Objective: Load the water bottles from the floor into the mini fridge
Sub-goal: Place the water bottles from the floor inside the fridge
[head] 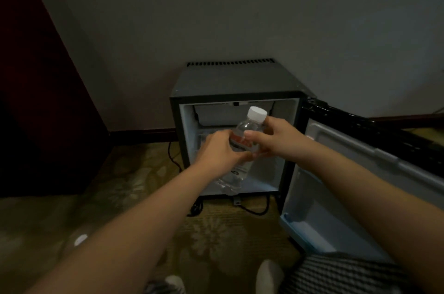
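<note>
Nearest the lens: two bare forearms reaching forward over one strip of black-and-white checked cloth (336, 274), cut off by the lower edge. Beside the cloth, one pale rounded shape (269, 272), too blurred to name.

At the left, one tall dark red-brown cabinet (36, 77), deep in shadow, detail lost. Underfoot, patterned olive carpet (120, 185).

Against the grey wall, one black box-shaped mini fridge (230, 82), white cavity exposed. One fridge door (336, 173), swung wide to the right, pale plastic liner facing up, far end cut off by the frame.

Left hand (216, 149): fingers curled round the label band of one clear plastic water bottle (247, 134), gripping from the left. Right hand (278, 137): thumb laid across the front, fingers wrapped behind the upper body just under the neck.

Bottle gripped by both hands at the cavity's mouth, tilted, one white screw cap (257, 113) up and to the right, base toward the cavity floor. Middle hidden by the hands. Impossible to tell whether the clear plastic below them belongs to the same bottle or to another, or whether it rests on anything.

One black power cord (254, 210) looping on the carpet beneath the fridge front.

One second white cap (80, 239) on the carpet just left of the left forearm, smeared, its bottle barely an outline.
</note>
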`<act>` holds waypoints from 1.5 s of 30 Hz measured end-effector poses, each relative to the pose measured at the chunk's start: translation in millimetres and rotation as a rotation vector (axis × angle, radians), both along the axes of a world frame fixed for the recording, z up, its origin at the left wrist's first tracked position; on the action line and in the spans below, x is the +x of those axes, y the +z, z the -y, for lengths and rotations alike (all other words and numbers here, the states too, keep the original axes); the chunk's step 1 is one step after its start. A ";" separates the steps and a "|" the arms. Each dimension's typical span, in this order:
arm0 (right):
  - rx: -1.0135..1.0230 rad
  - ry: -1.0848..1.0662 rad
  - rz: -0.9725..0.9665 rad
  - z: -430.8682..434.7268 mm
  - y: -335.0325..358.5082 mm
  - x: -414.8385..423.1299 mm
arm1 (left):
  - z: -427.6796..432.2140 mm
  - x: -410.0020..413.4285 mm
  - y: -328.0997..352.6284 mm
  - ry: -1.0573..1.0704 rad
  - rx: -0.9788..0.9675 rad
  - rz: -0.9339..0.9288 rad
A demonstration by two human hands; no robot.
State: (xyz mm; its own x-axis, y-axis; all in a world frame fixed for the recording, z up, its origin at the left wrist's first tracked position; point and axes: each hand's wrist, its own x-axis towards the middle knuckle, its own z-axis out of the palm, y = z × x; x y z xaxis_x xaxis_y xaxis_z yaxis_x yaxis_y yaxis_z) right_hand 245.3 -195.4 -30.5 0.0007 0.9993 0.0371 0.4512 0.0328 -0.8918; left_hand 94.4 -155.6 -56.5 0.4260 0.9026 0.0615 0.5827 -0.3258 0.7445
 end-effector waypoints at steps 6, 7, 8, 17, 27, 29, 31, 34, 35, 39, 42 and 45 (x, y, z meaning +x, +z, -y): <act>-0.077 -0.006 0.111 -50.9 -41.7 3.4 | -37.3 7.0 -38.6 -0.047 -0.187 0.027; -0.072 0.000 0.149 -57.0 -44.9 1.7 | -41.5 5.1 -40.9 -0.052 -0.212 0.024; -0.077 0.004 0.181 -63.6 -48.4 -0.3 | -46.3 3.3 -43.5 -0.057 -0.231 0.019; -0.269 0.009 0.259 -127.9 -100.7 -6.7 | -111.4 1.6 -94.2 -0.080 -0.418 -0.057; -0.341 0.076 0.324 -157.4 -171.8 -2.6 | -153.7 1.1 -170.8 -0.198 -0.513 -0.253; -0.346 0.068 0.325 -163.6 -178.6 -2.1 | -162.4 0.4 -176.2 -0.212 -0.534 -0.267; -0.344 0.054 0.314 -171.0 -183.3 0.5 | -171.3 2.2 -177.5 -0.243 -0.571 -0.254; -0.356 0.010 0.307 -180.8 -196.2 5.6 | -182.4 8.3 -182.1 -0.279 -0.611 -0.263; -0.369 -0.008 0.310 -183.0 -202.7 7.3 | -184.4 9.7 -186.0 -0.284 -0.622 -0.276; -0.406 -0.060 0.358 -190.5 -228.1 11.7 | -192.6 15.3 -206.1 -0.264 -0.628 -0.309; -0.401 -0.086 0.350 -195.3 -242.5 11.3 | -193.6 22.3 -214.5 -0.264 -0.586 -0.329; -0.380 -0.111 0.255 -203.0 -252.9 8.4 | -198.0 26.7 -226.4 -0.225 -0.555 -0.313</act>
